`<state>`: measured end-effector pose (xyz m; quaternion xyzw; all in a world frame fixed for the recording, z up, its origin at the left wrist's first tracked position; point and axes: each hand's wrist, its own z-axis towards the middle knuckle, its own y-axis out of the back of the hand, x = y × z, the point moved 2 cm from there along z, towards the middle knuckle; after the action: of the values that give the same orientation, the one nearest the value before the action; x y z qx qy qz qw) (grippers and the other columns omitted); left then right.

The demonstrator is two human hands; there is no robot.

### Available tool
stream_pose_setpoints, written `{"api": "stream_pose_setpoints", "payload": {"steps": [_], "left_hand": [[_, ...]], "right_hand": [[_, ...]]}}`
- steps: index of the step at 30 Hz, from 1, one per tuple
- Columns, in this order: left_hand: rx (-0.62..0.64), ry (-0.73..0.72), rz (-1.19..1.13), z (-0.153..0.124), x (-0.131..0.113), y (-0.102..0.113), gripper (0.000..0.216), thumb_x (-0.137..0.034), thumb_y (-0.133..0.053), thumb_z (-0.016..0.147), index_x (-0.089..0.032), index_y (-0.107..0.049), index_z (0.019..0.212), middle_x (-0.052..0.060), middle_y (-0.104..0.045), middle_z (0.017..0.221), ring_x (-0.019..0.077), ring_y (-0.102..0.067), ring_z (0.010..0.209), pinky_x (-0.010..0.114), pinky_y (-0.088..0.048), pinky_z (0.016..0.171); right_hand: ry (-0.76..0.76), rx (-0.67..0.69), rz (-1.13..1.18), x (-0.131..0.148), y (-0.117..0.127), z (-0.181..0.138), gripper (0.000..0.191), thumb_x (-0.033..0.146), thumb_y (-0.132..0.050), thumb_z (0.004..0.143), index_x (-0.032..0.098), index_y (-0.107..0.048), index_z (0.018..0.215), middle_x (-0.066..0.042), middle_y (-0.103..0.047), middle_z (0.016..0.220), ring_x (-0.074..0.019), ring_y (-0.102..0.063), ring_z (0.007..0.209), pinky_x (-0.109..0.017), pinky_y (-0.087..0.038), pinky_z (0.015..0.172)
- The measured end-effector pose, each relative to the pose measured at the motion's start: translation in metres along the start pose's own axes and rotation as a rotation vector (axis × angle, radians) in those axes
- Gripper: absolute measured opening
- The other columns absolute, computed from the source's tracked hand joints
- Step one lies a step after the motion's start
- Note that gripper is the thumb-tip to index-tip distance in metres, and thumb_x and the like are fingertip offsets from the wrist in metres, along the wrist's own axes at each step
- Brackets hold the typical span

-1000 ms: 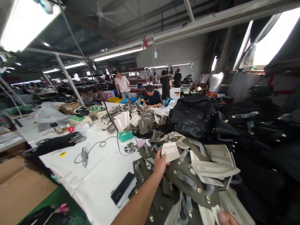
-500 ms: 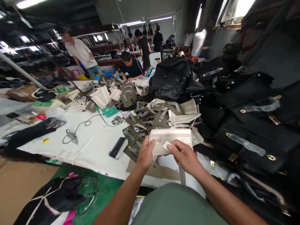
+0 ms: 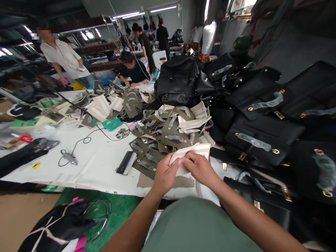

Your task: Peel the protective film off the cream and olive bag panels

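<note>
Both hands hold a cream-coloured bag panel [image 3: 202, 149] above the table's front edge, its pale lining side turned up. My left hand [image 3: 166, 172] grips the panel's left end, thumb on top. My right hand [image 3: 198, 167] presses its fingers and thumb onto the panel's face, close to the left thumb. The small white piece seen in the right fingers earlier is hidden now. Just beyond lies a heap of olive-grey bag panels [image 3: 168, 129] with wrapped handles and gold fittings. A flat brown-grey piece [image 3: 181, 182] lies beneath my hands.
Black bags [image 3: 262, 138] with gold fittings are piled to my right, and a large black bag [image 3: 178, 78] stands behind the heap. On the white table [image 3: 89, 164] lie a black-and-white packet [image 3: 126, 162] and a corded grey tool [image 3: 69, 157]. A person [image 3: 133, 70] sits across the table; others stand farther back.
My right hand has moved left across the panel, up against my left thumb, and the panel is now tilted and bent. The white piece no longer shows. The view has turned right.
</note>
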<state>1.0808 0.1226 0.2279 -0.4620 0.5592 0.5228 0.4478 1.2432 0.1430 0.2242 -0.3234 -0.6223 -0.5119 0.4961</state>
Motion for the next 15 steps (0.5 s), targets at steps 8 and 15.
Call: {"api": "stream_pose_setpoints", "payload": {"steps": [8, 15], "left_hand": [[-0.138, -0.025, 0.073, 0.0, -0.004, -0.016, 0.02, -0.033, -0.069, 0.082, -0.019, -0.074, 0.094, 0.001, -0.074, 0.084, 0.0188, -0.064, 0.077, 0.025, -0.048, 0.07], [-0.296, 0.021, 0.039, 0.029, 0.018, -0.004, 0.026, -0.036, -0.069, 0.079, -0.015, -0.074, 0.093, 0.003, -0.074, 0.08, 0.0193, -0.063, 0.071, 0.025, -0.048, 0.063]], "right_hand": [[0.161, 0.002, -0.24, 0.004, 0.005, -0.017, 0.029, 0.034, -0.044, 0.104, 0.022, -0.051, 0.079, 0.001, -0.057, 0.076, -0.0157, -0.053, 0.071, -0.027, -0.037, 0.066], [0.483, 0.355, -0.372, 0.048, -0.004, -0.06, 0.028, 0.029, -0.042, 0.104, 0.023, -0.06, 0.083, -0.002, -0.064, 0.08, -0.0184, -0.058, 0.075, -0.029, -0.04, 0.068]]}}
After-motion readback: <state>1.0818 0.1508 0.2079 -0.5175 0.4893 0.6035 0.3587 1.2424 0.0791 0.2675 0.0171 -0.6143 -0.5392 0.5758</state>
